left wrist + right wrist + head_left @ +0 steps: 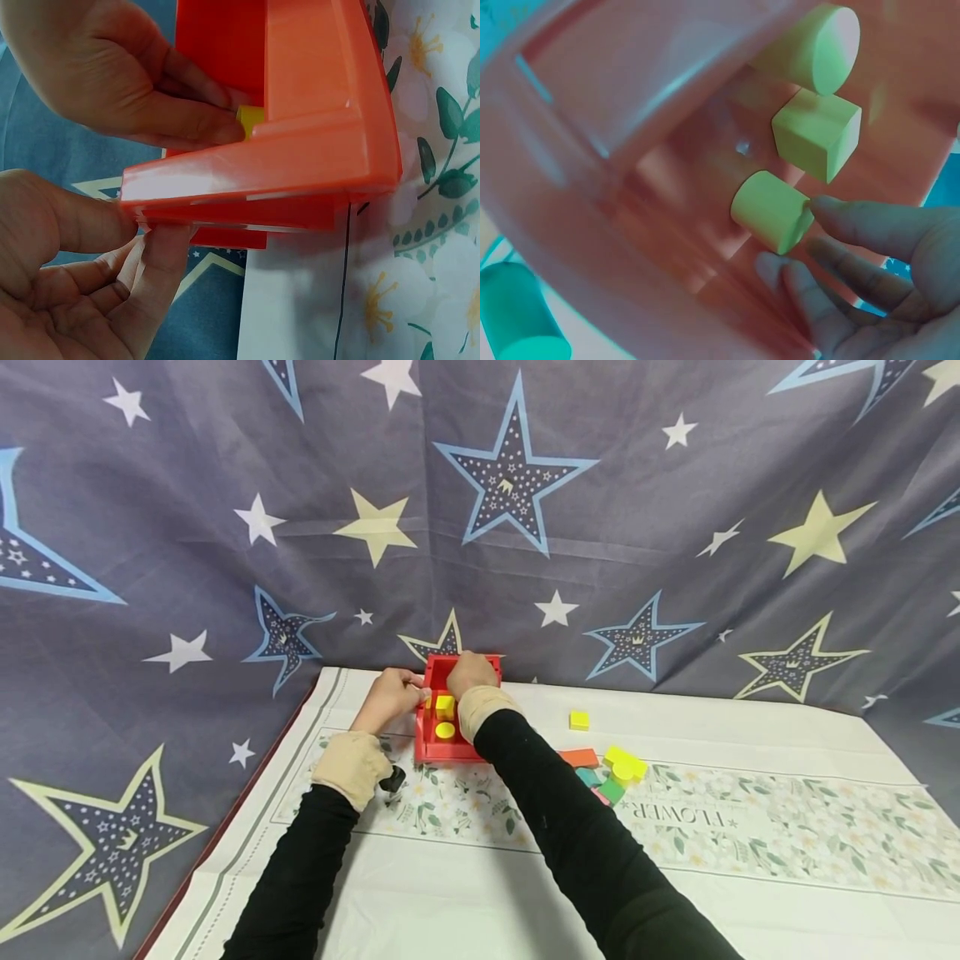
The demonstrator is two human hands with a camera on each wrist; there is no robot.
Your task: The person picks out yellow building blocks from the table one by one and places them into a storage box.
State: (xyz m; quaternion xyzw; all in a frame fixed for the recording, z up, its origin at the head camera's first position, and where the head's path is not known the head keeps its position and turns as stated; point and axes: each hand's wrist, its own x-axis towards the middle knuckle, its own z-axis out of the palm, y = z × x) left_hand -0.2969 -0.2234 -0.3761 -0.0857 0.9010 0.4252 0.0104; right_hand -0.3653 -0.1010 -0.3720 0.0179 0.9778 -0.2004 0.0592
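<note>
A red box with raised walls stands near the back edge of the table. My left hand pinches its left wall between thumb and fingers, as the left wrist view shows up close. My right hand reaches inside and holds a yellow cylinder block at the fingertips, thumb on its end. Beside that block in the box lie a yellow cube and a second yellow cylinder. In the head view, the right hand and wrist hide part of the box.
Right of the box lie a single yellow block, an orange block, a green block and several other blocks close together. A white flowered cloth covers the table. Behind hangs a grey curtain with stars.
</note>
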